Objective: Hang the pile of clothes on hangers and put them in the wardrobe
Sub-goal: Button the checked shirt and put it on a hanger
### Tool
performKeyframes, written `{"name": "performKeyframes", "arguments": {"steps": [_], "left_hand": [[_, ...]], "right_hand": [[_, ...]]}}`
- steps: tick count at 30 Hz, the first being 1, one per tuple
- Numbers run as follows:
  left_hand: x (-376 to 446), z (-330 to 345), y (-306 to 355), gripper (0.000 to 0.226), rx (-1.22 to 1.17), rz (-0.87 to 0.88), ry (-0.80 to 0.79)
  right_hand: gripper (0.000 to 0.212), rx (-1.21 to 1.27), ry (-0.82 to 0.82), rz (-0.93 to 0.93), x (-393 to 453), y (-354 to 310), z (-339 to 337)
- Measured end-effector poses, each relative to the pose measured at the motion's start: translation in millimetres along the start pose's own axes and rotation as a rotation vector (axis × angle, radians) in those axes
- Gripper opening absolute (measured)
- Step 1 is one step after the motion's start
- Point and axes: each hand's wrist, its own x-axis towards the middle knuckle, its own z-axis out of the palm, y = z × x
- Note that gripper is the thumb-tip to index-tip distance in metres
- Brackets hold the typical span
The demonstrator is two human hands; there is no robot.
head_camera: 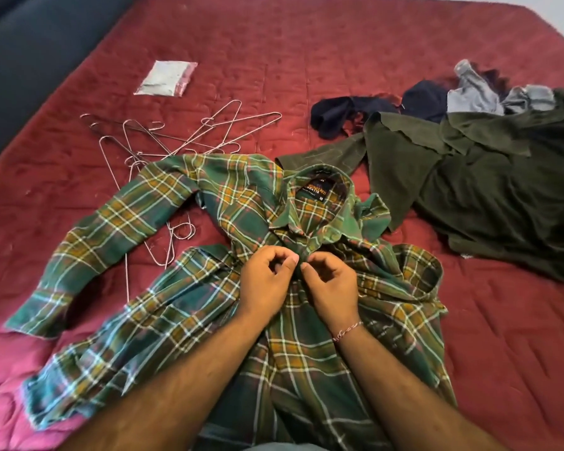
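Text on the shirt's neck label

A dark woven label (316, 190) is sewn inside the collar of the green plaid shirt (209, 288); seen upside down, orange lettering on it can be partly read as "ENGINEERED", with a second orange line beneath left unreadable, and a white size letter "M" is printed at its lower right corner. No other text can be read

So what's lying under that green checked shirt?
Wire hangers poke out from under the checked shirt and its sleeve, on the red bedspread. Both hands, left and right, pinch its front. How far the hangers reach beneath is hidden.
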Motion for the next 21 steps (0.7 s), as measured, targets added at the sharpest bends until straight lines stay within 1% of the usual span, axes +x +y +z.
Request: {"name": "performKeyframes", "arguments": {"steps": [4,6,8,10,14,18,19,21], "left_hand": [[3,2,1,0.013,0.051,0.029,-0.037],[3,3,-1,0.01,0.08,0.049,-0.045],[3,4,-2,0.009,0.092,0.054,-0.049],[4,5,-2,0.01,0.094,0.041,-0.054],[9,3,-5,0.01,0.118,0.033,-0.108],[13,0,-2,0.009,0.136,0.01,-0.209],[15,-1,-1,0.009,0.116,-0.017,-0.243],[21,-6,0,0.012,-0.05,-0.115,-0.311]], "right_hand": [[0.023,-0.001,0.018,0.007,-2,0,-4],[0.025,0.033,0.018,0.04,-3,2,-5],[0.023,0.052,0.012,0.058,-4,4,-4],[0.022,0.001,0.007,0.015,-4,7,-3],[0.029,-0.081,0.006,-0.042,-3,9,-1],[0.019,-0.136,0.025,-0.099,-4,11,0],[0.018,-0.1,0.02,-0.09,-3,10,-2],[0.017,0.081,-0.006,0.006,-1,6,-7]]}}
